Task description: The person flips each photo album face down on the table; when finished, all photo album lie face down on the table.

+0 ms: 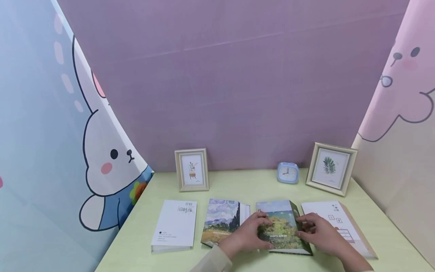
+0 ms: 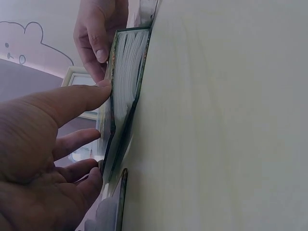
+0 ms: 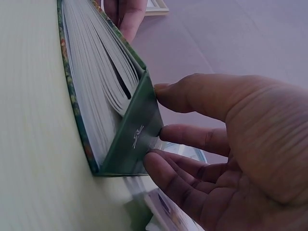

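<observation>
A photo album [image 1: 280, 223] with a painted yellow-green tree cover lies on the table, its dark green spine [image 3: 137, 127] facing right and its white pages [image 2: 127, 67] showing. My left hand [image 1: 248, 233] is at its left side, with fingertips and thumb touching the front cover. Against the spine rest the thumb and fingertips of my right hand [image 1: 321, 233], fingers slightly bent and not wrapped around it. Left of it, partly behind my left wrist, is a second photo album [image 1: 221, 219] with a landscape cover.
A white album [image 1: 175, 226] lies at the far left, another white album [image 1: 326, 208] at the right, partly behind my right hand. Along the back stand a plant picture frame [image 1: 205, 170], a blue clock [image 1: 287, 173] and a leaf picture frame [image 1: 350, 170]. Printed curtains enclose the table [image 1: 129, 241].
</observation>
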`<state>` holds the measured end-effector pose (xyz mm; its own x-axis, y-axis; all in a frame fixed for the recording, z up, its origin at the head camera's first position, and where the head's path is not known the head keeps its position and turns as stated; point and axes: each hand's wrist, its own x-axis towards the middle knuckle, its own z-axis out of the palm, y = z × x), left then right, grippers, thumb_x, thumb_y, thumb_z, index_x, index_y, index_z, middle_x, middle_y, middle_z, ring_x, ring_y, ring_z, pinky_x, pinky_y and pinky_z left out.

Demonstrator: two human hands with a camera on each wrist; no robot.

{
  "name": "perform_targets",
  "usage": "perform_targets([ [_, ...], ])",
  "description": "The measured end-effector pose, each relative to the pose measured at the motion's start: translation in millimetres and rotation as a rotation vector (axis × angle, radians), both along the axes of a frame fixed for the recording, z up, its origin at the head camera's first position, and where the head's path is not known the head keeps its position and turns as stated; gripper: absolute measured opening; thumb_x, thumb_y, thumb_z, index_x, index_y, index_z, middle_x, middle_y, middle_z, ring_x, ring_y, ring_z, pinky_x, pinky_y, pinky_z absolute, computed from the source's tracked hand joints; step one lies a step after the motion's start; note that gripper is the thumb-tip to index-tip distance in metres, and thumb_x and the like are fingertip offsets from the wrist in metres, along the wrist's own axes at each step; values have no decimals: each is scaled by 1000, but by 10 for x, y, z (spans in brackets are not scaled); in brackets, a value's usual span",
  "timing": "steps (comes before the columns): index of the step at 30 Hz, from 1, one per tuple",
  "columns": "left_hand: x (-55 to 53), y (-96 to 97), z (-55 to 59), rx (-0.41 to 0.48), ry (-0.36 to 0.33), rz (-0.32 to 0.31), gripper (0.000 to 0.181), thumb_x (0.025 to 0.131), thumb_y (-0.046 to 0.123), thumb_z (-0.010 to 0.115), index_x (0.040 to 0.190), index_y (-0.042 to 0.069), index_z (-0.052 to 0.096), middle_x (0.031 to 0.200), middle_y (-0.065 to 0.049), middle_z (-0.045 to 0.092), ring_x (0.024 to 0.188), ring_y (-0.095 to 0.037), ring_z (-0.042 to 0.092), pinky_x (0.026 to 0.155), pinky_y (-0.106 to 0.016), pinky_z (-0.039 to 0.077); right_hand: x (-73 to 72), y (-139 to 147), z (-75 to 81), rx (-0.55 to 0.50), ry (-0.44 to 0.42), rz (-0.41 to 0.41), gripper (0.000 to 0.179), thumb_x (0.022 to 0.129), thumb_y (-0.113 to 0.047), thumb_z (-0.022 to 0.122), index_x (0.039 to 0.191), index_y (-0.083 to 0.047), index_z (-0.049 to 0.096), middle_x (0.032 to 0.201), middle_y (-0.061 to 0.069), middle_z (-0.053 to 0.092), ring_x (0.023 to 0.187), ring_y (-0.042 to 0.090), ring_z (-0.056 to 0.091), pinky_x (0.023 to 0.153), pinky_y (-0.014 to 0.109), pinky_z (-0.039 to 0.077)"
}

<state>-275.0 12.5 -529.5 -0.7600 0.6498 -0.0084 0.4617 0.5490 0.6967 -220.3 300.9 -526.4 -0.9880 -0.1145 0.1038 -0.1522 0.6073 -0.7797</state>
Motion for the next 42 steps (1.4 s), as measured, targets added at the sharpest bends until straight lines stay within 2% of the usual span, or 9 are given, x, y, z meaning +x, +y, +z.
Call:
perform_targets([
  [11,11,7,-8,11,-9,-3,61,85,37,90,140,30,64,163,9,38,149,-20,38,116,-40,44,-23,5,32,8,-18,-1,47,85,-18,88,125,0,70,113,9,67,96,22,68,73,28,59],
  [19,29,5,-13,52,-15,-1,64,86,34,89,143,28,61,164,6,37,150,-21,37,118,-43,41,-80,-58,113,20,-40,0,48,82,-9,89,124,0,69,115,9,64,99,24,69,74,29,60],
  [22,46,-19,-11,129,-44,8,61,89,30,86,144,23,61,161,4,41,147,-21,42,118,-40,42,-77,-65,133,14,-56,8,50,83,-10,88,127,1,68,117,11,64,100,25,69,74,29,60],
  [28,55,-132,42,375,-194,4,45,100,16,74,143,15,60,153,-1,46,140,-29,50,117,-38,43,-82,-140,228,6,3,30,54,88,-8,84,136,3,62,126,16,60,107,31,67,78,29,61],
  [30,53,-180,59,412,-184,-3,42,101,15,72,141,16,62,154,-3,47,141,-30,49,117,-41,44,-88,-183,271,4,34,44,52,89,-7,82,137,2,62,126,16,60,109,33,66,80,30,61],
  [33,38,-252,75,416,-125,15,38,102,19,71,140,21,66,155,1,46,143,-24,45,114,-47,47,-113,-254,331,7,85,89,49,91,-6,80,136,1,62,126,17,60,111,35,65,84,32,62],
  [35,27,-305,70,408,-91,48,39,102,22,71,140,24,66,155,6,46,143,-19,44,112,-48,49,-138,-311,359,12,102,112,46,93,-8,79,136,-2,63,126,16,60,112,35,65,86,34,61],
  [37,22,-368,73,409,-86,77,40,102,25,71,141,26,65,155,10,44,143,-19,44,111,-48,50,-166,-370,374,13,105,130,44,95,-10,77,137,-5,63,126,15,60,113,36,65,87,35,61],
  [42,28,-550,72,442,-57,112,41,102,24,71,141,28,62,157,6,43,143,-24,47,114,-48,47,-222,-505,367,9,74,165,44,98,-15,76,139,-10,62,131,16,58,118,38,63,87,38,61],
])
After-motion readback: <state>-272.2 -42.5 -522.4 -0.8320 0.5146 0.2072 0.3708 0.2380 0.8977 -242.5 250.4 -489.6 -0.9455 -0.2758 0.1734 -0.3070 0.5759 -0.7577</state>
